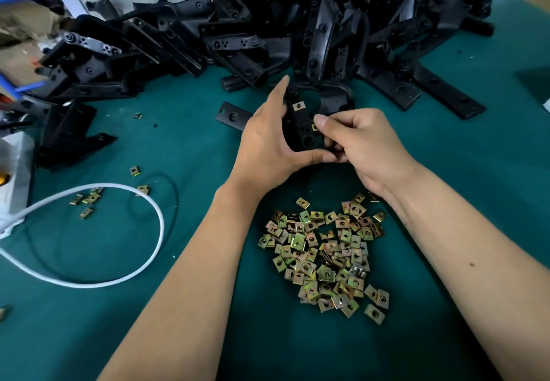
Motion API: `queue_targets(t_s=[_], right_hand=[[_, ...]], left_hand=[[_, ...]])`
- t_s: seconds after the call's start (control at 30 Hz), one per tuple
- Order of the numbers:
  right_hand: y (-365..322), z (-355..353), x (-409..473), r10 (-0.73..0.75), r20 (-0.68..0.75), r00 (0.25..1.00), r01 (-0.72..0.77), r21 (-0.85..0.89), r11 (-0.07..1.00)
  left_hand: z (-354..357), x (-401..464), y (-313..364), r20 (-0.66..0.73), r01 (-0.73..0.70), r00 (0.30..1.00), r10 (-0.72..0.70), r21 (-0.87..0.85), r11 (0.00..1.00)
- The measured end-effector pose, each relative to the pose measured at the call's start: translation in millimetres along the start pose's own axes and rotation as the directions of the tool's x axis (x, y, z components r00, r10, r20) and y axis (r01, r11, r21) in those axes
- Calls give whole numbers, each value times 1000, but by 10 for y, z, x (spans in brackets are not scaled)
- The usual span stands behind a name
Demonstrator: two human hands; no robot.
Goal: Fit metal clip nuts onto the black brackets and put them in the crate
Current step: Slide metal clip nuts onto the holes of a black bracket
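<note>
- On the worktop [89, 336] at 9 o'clock from my hands lie a few stray nuts [89, 199] beside a looped white cable [154, 222]; I leave them alone.
- My left hand [268, 145] has its grip curled round the black bracket [300, 124], thumb under its near end, fingers up its left flank. I hold it just above the worktop, in front of the bracket heap [268, 32] at 12 o'clock.
- The bracket's arm runs from 12 to 6 o'clock. One brass-coloured clip nut [298, 106] already sits on it near the top, flat and square with a centre hole.
- My right hand [357, 142] pinches a second clip nut [315, 127] narrowly between thumb and forefinger, touching the bracket's right edge. The coming push, I judge, goes toward 9 o'clock, across the long axis.
- The loose clip nut pile [324, 258] lies at 6 o'clock, between my forearms, nearer my right.
- No crate is in view.
</note>
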State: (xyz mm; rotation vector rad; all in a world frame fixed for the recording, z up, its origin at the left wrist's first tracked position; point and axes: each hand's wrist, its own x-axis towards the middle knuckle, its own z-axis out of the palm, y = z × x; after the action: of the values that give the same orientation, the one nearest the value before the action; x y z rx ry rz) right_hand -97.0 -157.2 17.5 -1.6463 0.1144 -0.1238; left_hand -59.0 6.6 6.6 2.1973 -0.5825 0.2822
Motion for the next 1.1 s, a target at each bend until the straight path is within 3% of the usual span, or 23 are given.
queue_targets(t_s=[0.47, 0.63, 0.9, 1.1], right_hand=[[12, 23, -7, -33, -32, 999, 31, -76, 997], [-9, 1, -15, -32, 16, 999, 33, -68, 997], [28, -30, 29, 9, 4, 1000, -9, -60, 998], [69, -62, 65, 15, -10, 1000, -16, -15, 1000]], left_hand=[[18, 21, 4, -35, 5, 999, -1, 109, 994], [25, 33, 56, -28, -27, 999, 32, 149, 988], [26, 27, 38, -38, 30, 999, -25, 141, 990], [-60, 13, -32, 32, 37, 999, -39, 44, 998]])
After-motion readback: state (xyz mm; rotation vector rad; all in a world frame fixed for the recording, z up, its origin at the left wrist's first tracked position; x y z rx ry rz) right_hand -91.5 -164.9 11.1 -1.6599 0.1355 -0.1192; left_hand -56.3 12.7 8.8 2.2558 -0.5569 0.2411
